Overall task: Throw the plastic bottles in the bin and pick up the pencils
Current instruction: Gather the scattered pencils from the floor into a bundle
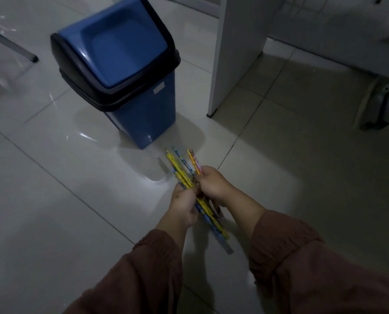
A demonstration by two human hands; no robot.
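A bunch of several patterned pencils (180,169), yellow, blue and orange, is held above the tiled floor in front of me. My left hand (185,204) grips the bunch from the left, and my right hand (214,185) is closed over it from the right. The pencil tips fan out toward the blue bin (143,107), which stands upright just beyond them with its blue swing lid (119,44) shut inside a black rim. No plastic bottle is in view.
A white furniture panel (232,53) stands to the right of the bin. A grey metal bracket foot (377,107) is at far right. A metal chair leg (12,45) reaches the floor at upper left. Glossy floor tiles (53,177) surround me.
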